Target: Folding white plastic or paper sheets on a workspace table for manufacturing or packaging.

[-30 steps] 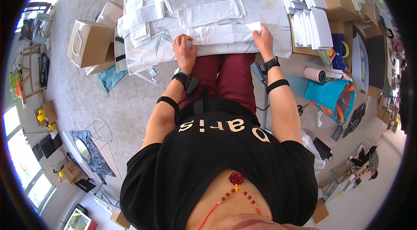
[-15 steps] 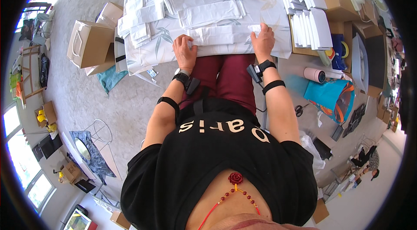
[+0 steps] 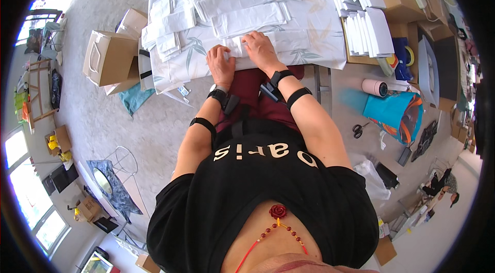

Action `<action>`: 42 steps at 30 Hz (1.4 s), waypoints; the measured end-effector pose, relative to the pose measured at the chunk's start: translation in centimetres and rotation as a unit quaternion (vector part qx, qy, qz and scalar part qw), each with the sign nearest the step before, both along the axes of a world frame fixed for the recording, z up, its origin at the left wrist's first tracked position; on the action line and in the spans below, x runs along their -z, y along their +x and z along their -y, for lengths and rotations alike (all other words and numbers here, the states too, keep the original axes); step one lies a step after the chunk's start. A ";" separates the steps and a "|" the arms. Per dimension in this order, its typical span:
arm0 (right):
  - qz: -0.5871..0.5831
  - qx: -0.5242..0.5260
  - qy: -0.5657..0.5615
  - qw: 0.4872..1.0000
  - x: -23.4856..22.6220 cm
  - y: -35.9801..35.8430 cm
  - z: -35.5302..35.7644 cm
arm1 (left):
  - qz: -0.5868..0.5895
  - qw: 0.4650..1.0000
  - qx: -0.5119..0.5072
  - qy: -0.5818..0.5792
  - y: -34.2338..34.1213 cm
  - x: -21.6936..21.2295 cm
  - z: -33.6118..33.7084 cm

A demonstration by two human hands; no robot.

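While resting curled left hand [image 3: 221, 65] and right hand [image 3: 262, 52] on a white strip [image 3: 293, 42] at the edge of the worktop [image 3: 330, 48] — cannot tell whether gripping — seems done with the white stacks [image 3: 237, 0] beyond, not with this.

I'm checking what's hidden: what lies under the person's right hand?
White strip shows on both sides of the right hand; what lies directly beneath it is covered and cannot be seen.

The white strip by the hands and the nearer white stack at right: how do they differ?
The strip lies flat like a long band; the stack is several pieces side by side. The left hand and right hand are at the strip, neither at the stack. Both are white.
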State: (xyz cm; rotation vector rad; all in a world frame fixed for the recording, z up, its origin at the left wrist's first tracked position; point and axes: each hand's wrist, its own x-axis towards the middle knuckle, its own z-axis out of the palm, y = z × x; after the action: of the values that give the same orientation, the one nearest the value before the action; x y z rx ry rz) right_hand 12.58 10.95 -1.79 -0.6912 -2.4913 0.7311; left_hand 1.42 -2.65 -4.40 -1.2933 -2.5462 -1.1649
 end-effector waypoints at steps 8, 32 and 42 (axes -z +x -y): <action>0.059 0.006 -0.067 0.996 1.8 0.3 -0.1 | 0.018 1.000 -0.009 0.024 0.1 -0.4 0.1; 0.062 -0.013 -0.051 0.997 1.8 1.0 -0.1 | 0.594 0.765 -0.026 0.246 1.4 -2.3 -1.8; 0.091 -0.028 -0.048 0.994 0.3 0.9 0.1 | 0.517 0.831 -0.028 0.204 1.9 -0.1 -2.9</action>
State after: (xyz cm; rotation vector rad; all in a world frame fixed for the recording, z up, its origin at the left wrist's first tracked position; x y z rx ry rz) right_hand 13.51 10.86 -2.13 -0.7549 -2.6646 0.8468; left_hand 3.30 0.28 -4.30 -0.4930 -2.5134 -2.7601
